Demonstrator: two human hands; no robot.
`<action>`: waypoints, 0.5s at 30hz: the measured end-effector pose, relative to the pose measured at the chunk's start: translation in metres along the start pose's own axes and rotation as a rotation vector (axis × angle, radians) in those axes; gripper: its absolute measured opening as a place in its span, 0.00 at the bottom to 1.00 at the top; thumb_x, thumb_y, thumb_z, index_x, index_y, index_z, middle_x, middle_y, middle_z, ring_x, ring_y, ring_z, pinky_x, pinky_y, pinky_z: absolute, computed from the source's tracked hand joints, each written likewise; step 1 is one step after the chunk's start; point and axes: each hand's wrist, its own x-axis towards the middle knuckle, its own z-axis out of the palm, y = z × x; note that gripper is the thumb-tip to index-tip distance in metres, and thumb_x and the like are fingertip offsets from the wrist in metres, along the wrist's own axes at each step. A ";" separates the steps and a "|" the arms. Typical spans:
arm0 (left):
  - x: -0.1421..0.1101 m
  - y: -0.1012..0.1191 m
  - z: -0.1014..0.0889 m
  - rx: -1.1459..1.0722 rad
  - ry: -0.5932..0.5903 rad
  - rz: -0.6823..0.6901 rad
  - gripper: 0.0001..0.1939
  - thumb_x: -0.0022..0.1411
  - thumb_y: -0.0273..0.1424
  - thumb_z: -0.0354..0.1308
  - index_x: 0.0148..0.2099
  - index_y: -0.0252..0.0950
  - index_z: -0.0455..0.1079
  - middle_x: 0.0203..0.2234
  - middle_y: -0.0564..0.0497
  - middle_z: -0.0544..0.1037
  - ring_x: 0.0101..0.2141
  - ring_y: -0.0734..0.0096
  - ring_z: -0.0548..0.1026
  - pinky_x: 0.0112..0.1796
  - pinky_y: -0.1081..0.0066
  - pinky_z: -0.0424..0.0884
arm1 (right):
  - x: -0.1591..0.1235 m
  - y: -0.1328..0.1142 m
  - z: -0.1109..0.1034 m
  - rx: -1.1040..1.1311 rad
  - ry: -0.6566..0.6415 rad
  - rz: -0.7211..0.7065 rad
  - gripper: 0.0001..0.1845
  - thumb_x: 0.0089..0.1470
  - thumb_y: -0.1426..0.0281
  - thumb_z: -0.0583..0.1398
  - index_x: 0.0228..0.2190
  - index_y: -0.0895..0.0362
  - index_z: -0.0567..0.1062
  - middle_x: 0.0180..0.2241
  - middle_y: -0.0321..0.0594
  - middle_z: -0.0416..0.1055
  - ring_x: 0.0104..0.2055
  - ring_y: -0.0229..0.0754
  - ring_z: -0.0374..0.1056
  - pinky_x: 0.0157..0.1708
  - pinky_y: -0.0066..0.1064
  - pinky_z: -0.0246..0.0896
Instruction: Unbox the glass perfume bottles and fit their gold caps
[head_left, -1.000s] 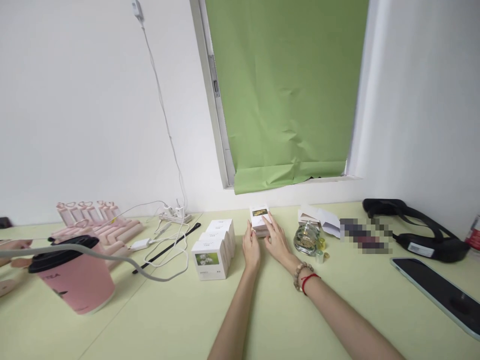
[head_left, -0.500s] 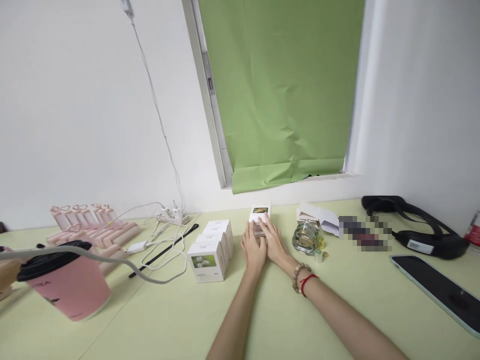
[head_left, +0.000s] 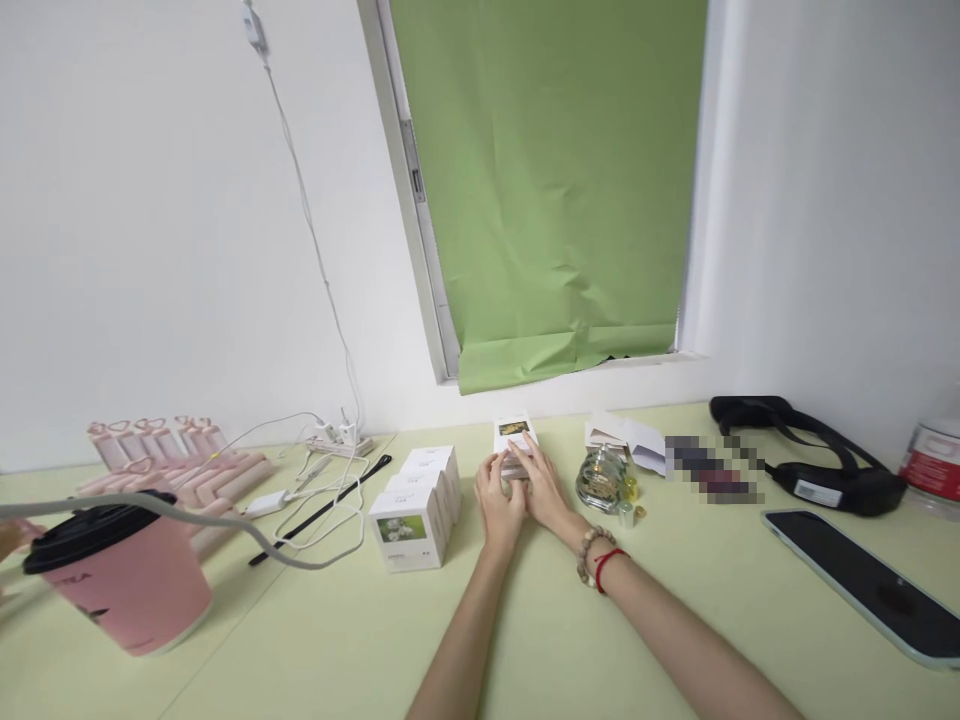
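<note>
A small white box (head_left: pixel 513 426) with a yellow-flower picture lies on the table straight ahead, its near part covered by my hands. My left hand (head_left: pixel 501 503) is closed around the near left side of this box, fingers bent. From the right, my right hand (head_left: pixel 546 490) grips the same box, with fingers across its top. What lies under my fingertips is hidden. Left of my hands stands a row of several similar white boxes (head_left: pixel 409 540), the nearest with a white-flower picture. To the right is a cluster of clear glass bottles (head_left: pixel 600 480) with small gold and silvery caps (head_left: pixel 627 513).
A pink cup (head_left: pixel 135 590) with a black lid stands at left, a grey cable crossing it. Behind are pink tubes (head_left: pixel 244 475), white cables and a power strip (head_left: pixel 352 447). Right are folded papers (head_left: pixel 645 445), a black strapped device (head_left: pixel 840 487), a phone (head_left: pixel 862 580) and a red-labelled container (head_left: pixel 934 465).
My left fingers have drawn in and bent more around the near side of the box. My right hand stays on it. The whole view has shifted slightly.
</note>
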 end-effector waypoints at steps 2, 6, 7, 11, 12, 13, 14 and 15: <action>0.000 -0.003 0.003 0.002 -0.001 -0.020 0.24 0.51 0.24 0.45 0.51 0.35 0.63 0.45 0.43 0.67 0.49 0.60 0.65 0.49 0.57 0.61 | -0.001 -0.003 -0.002 -0.007 -0.031 -0.008 0.36 0.47 0.79 0.50 0.57 0.47 0.54 0.61 0.38 0.44 0.56 0.46 0.53 0.53 0.41 0.53; -0.001 -0.007 0.008 0.018 -0.105 -0.086 0.28 0.51 0.23 0.44 0.56 0.34 0.57 0.52 0.42 0.63 0.53 0.59 0.60 0.52 0.57 0.57 | -0.005 -0.010 -0.006 0.035 -0.080 0.004 0.36 0.47 0.81 0.48 0.57 0.46 0.56 0.61 0.37 0.43 0.50 0.41 0.60 0.46 0.33 0.61; -0.002 -0.007 0.009 0.025 -0.119 -0.103 0.28 0.52 0.23 0.44 0.57 0.34 0.55 0.53 0.41 0.62 0.54 0.59 0.59 0.52 0.57 0.56 | -0.006 -0.012 -0.008 0.041 -0.080 0.022 0.35 0.46 0.82 0.48 0.55 0.46 0.58 0.60 0.37 0.44 0.47 0.40 0.63 0.43 0.31 0.63; -0.002 -0.002 0.005 0.116 -0.048 -0.192 0.25 0.55 0.27 0.45 0.57 0.33 0.53 0.49 0.41 0.64 0.52 0.58 0.61 0.50 0.57 0.58 | -0.008 -0.020 -0.016 -0.051 0.005 0.165 0.26 0.45 0.80 0.49 0.46 0.50 0.68 0.52 0.39 0.56 0.31 0.35 0.66 0.28 0.27 0.61; -0.001 -0.001 0.003 0.163 -0.027 -0.224 0.23 0.56 0.28 0.45 0.55 0.33 0.55 0.47 0.41 0.65 0.50 0.58 0.63 0.48 0.58 0.59 | -0.009 -0.021 -0.018 -0.088 0.031 0.198 0.22 0.46 0.78 0.50 0.43 0.52 0.69 0.49 0.39 0.60 0.29 0.34 0.65 0.27 0.27 0.59; -0.001 -0.001 0.001 0.210 -0.018 -0.255 0.19 0.56 0.29 0.45 0.51 0.32 0.58 0.44 0.42 0.67 0.48 0.58 0.64 0.46 0.58 0.60 | -0.010 -0.022 -0.019 -0.120 0.045 0.224 0.18 0.47 0.76 0.51 0.41 0.53 0.70 0.44 0.39 0.63 0.28 0.35 0.64 0.26 0.27 0.58; -0.001 -0.001 -0.001 0.247 -0.026 -0.278 0.15 0.57 0.30 0.45 0.47 0.32 0.62 0.40 0.43 0.68 0.44 0.59 0.66 0.44 0.58 0.61 | -0.011 -0.022 -0.020 -0.144 0.027 0.238 0.15 0.48 0.73 0.52 0.39 0.53 0.70 0.40 0.38 0.66 0.28 0.35 0.64 0.27 0.26 0.56; 0.000 -0.002 -0.002 0.271 -0.050 -0.291 0.12 0.57 0.30 0.44 0.41 0.33 0.64 0.35 0.44 0.70 0.41 0.59 0.68 0.41 0.59 0.62 | -0.012 -0.021 -0.021 -0.161 -0.022 0.243 0.13 0.49 0.72 0.52 0.37 0.53 0.70 0.36 0.37 0.67 0.28 0.36 0.64 0.27 0.26 0.55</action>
